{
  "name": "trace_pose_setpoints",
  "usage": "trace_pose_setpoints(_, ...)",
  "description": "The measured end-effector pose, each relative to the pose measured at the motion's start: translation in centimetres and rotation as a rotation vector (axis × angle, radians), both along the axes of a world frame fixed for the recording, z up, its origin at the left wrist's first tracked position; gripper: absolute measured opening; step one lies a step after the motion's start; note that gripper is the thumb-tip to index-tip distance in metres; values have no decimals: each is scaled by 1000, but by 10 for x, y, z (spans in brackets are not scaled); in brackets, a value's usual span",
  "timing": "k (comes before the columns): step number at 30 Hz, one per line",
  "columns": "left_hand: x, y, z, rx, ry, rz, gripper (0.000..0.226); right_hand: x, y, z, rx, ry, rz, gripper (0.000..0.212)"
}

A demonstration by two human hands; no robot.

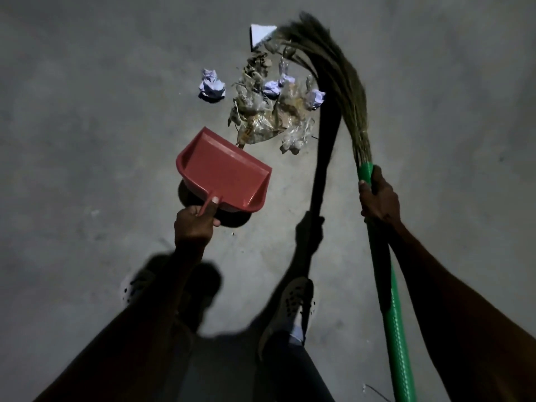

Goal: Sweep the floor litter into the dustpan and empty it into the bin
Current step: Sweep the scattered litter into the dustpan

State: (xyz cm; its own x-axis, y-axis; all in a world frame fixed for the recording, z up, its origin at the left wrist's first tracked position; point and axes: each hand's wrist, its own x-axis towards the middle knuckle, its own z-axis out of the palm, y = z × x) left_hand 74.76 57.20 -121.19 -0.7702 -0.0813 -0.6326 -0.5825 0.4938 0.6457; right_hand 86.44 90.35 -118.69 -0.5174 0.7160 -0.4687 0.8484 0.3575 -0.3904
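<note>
My left hand [196, 222] grips the handle of a red dustpan [223, 172], which hangs tilted just above the floor, mouth toward the litter. A heap of litter [269, 111] lies on the grey floor beyond it: dry leaves, clear plastic wrap and crumpled paper. One crumpled paper ball [212, 86] sits apart to the left. My right hand [378, 195] grips the green handle of a grass broom [327, 71]. Its bristles curve over the far right side of the heap and reach a flat white sheet [261, 34].
Bare grey concrete floor [101, 111] spreads all around. My two feet in pale perforated shoes [293, 303] stand below the dustpan. The broom's dark shadow [324, 158] falls between heap and handle. No bin is in view.
</note>
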Motion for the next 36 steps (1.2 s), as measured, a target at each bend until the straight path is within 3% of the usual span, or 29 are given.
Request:
trace_pose_setpoints(9, -8, 15, -19, -11, -22, -16, 63, 9, 30, -31, 20, -96, 36, 45)
trace_pose_setpoints(17, -26, 35, -20, 2, -39, -19, 65, 43, 22, -50, -11, -113, 112, 63)
trace_pose_setpoints(24, -43, 42, -21, -7, -29, -68, 68, 58, 18, -49, -7, -118, 243, 58)
trace_pose_setpoints(36, -61, 51, -17, -86, 9, -127, 54, 99, 12, -45, -40, -86, 391, 59)
